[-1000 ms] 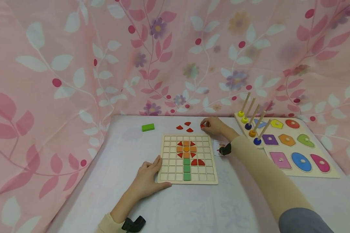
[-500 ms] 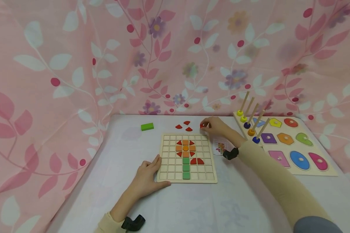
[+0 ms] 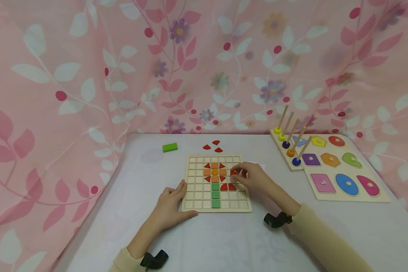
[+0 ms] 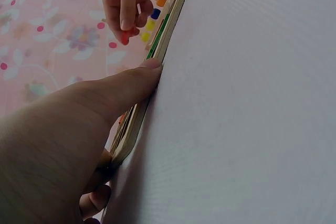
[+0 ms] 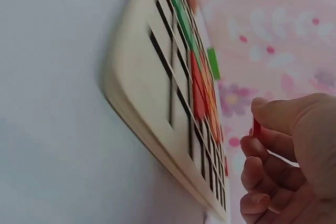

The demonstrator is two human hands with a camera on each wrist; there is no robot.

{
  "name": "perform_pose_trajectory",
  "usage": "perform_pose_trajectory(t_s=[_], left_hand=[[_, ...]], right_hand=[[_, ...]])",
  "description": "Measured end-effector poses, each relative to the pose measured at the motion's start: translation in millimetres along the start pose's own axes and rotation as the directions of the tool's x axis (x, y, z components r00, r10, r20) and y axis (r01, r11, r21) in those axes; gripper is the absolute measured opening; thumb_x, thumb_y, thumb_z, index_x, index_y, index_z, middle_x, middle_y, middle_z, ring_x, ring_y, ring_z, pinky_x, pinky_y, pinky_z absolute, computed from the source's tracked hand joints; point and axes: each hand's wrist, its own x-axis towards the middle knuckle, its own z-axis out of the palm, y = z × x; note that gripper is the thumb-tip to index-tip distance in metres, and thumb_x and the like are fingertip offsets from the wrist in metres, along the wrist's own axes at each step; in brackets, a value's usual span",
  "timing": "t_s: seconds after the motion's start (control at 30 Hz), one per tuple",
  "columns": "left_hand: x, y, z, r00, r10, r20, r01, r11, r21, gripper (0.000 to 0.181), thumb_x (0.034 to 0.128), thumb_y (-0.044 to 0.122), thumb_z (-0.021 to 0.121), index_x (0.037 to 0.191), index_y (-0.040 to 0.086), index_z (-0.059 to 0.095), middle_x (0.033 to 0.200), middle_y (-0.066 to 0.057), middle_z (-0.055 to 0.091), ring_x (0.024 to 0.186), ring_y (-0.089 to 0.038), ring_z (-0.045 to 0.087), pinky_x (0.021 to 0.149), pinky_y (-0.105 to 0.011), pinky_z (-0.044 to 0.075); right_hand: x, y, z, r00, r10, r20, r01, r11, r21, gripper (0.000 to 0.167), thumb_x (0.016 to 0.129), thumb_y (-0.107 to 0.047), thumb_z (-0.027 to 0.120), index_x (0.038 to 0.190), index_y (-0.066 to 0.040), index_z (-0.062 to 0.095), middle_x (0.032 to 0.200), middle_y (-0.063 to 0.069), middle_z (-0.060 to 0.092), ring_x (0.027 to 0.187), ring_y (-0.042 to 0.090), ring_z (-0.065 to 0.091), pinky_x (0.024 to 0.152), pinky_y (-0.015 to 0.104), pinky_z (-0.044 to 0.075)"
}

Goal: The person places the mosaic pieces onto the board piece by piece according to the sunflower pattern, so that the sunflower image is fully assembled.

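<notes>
The square wooden grid board (image 3: 196, 204) lies on the table, bearing green squares (image 3: 215, 194), an orange cluster with a round orange piece (image 3: 215, 172), small red wedges and two red quarter-round pieces (image 3: 232, 187). My left hand (image 3: 170, 206) rests at its near left corner, fingers along the left side and thumb (image 4: 131, 85) against the near edge. Over the board's right part, my right hand (image 3: 253, 176) pinches a red piece (image 5: 256, 127) between thumb and forefinger, its full outline hidden. Beyond the far edge lie loose red fan-shaped pieces (image 3: 218, 150).
A green block (image 3: 170, 147) lies at the back left. On the right stand a peg rack (image 3: 289, 156) with coloured beads and a shape puzzle board (image 3: 346, 194). A printed card (image 3: 261, 165) sits partly hidden behind my right hand. A floral cloth hangs behind the table.
My right hand has come nearer from beyond the board's far right corner to above its right part, carrying the red piece. My left hand stays at the board's corner.
</notes>
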Motion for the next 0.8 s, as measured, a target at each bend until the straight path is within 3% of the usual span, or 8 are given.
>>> perform_pose_trajectory(t_s=[0.23,0.37,0.53,0.8], left_hand=[[0.1,0.6,-0.2,1.0,-0.011,0.005,0.01,1.0,0.004,0.111,0.0787,0.063,0.087,0.162,0.006,0.041,0.173,-0.007,0.03,0.111,-0.018,0.043,0.091,-0.038,0.04],[1.0,0.1,0.5,1.0,-0.016,0.006,0.016,1.0,-0.001,0.11,0.079,0.062,0.087,0.162,0.006,0.04,0.174,-0.005,0.029,0.111,-0.018,0.043,0.091,-0.038,0.04],[1.4,-0.3,0.6,1.0,-0.009,0.004,0.009,1.0,-0.002,0.111,0.0785,0.062,0.087,0.162,0.006,0.041,0.173,-0.006,0.03,0.112,-0.019,0.043,0.091,-0.039,0.04],[0.6,-0.5,0.4,1.0,-0.011,0.004,0.011,1.0,-0.002,0.111,0.0784,0.062,0.088,0.162,0.006,0.04,0.173,-0.006,0.029,0.112,-0.019,0.043,0.092,-0.039,0.04]], right_hand=[[-25.3,-13.3,17.7,0.995,-0.078,0.058,0.082,0.994,-0.071,0.024,0.098,-0.021,0.079,0.119,-0.01,0.076,0.093,-0.007,0.064,0.078,0.009,0.052,0.066,0.024,0.045],[-27.8,-19.4,22.3,0.993,-0.079,0.093,0.09,0.988,-0.127,0.023,0.099,-0.023,0.077,0.12,-0.013,0.076,0.098,-0.007,0.062,0.085,0.011,0.054,0.072,0.027,0.049],[-29.6,-22.0,26.0,0.982,-0.145,0.118,0.165,0.968,-0.188,0.022,0.103,-0.023,0.072,0.121,-0.013,0.077,0.11,-0.004,0.068,0.098,0.012,0.06,0.088,0.035,0.057],[-30.2,-20.0,31.2,0.983,-0.137,0.122,0.16,0.967,-0.2,0.023,0.101,-0.026,0.074,0.121,-0.015,0.077,0.11,-0.006,0.068,0.099,0.01,0.06,0.088,0.033,0.056]])
